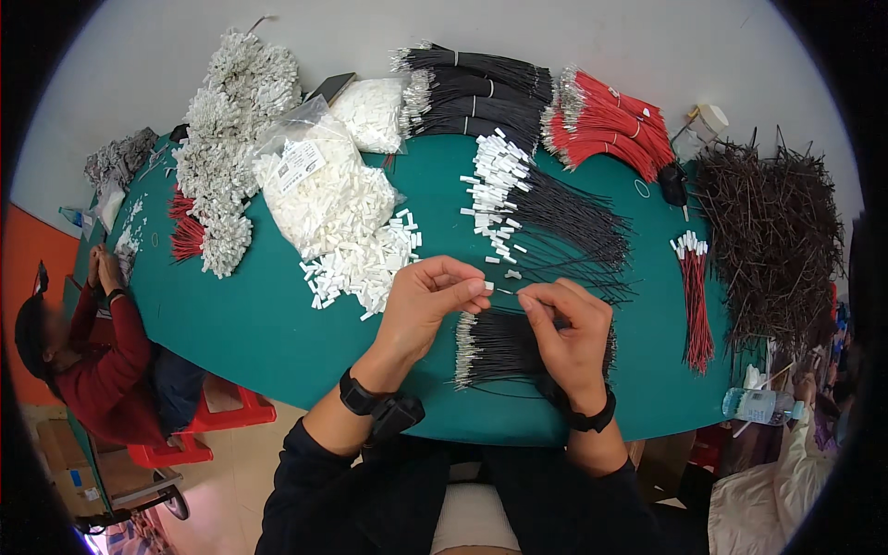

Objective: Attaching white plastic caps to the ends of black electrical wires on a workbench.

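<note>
The left grip pinches a small white housing out at its fingertips, while the right grip has closed on a thin wire. The wire's bare end lies just right of the housing, its long axis running sideways and pointing left at it; whether they touch, I can't tell. Nearer the person's body, a bundle of black wires rests on the green surface.

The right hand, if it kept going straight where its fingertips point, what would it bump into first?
Probably the little white piece in the left hand: the thin wire end in the right hand points toward it. Depth is hard to judge here.
</note>
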### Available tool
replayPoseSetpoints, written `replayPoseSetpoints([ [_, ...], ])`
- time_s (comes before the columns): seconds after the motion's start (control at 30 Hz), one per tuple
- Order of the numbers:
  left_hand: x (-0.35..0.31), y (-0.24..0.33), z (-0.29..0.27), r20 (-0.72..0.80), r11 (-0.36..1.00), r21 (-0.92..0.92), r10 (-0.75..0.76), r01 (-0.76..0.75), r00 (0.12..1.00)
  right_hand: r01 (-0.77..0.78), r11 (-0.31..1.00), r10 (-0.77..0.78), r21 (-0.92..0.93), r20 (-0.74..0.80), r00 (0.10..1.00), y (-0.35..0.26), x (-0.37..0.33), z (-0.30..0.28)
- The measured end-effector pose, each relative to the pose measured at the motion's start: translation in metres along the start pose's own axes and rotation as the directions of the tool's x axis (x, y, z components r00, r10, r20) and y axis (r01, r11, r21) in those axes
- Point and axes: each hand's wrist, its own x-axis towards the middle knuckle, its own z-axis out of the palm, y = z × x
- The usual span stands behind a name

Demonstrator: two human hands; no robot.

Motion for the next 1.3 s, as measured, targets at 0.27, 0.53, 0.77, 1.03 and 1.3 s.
replayPoseSetpoints([
  [0.27, 0.0, -0.001, -0.001, 0.015, 1.0, 0.016, -0.015, 0.014, 1.0, -0.001, 1.0, 0.001, -0.006, 0.006, 1.0, 0.0, 0.0, 0.0],
  [0.53, 0.0, -0.003, 0.0, 0.049, 0.997, 0.064, 0.033, -0.036, 0.998, 0.017, 1.0, -0.016, -0.017, 0.026, 1.0, 0.002, 0.0, 0.0],
  [0.77, -0.002, -0.002, 0.001, 0.1, 0.999, 0.054, -0.013, 0.008, 0.995, 0.144, 0.987, -0.138, -0.078, 0.07, 0.988, 0.001, 0.003, -0.003],
  [1.03, -0.002, -0.005, 0.001, 0.114, 0.998, 0.001, -0.063, 0.063, 0.991, 0.238, 0.963, -0.228, -0.124, 0.092, 0.969, 0.004, 0.002, 0.001],
  [1.3, 0.0, -0.002, 0.0, 0.078, 0.992, 0.125, -0.015, 0.005, 0.997, 0.212, 0.956, -0.188, -0.2, 0.13, 0.973, 0.01, 0.007, -0.008],
])
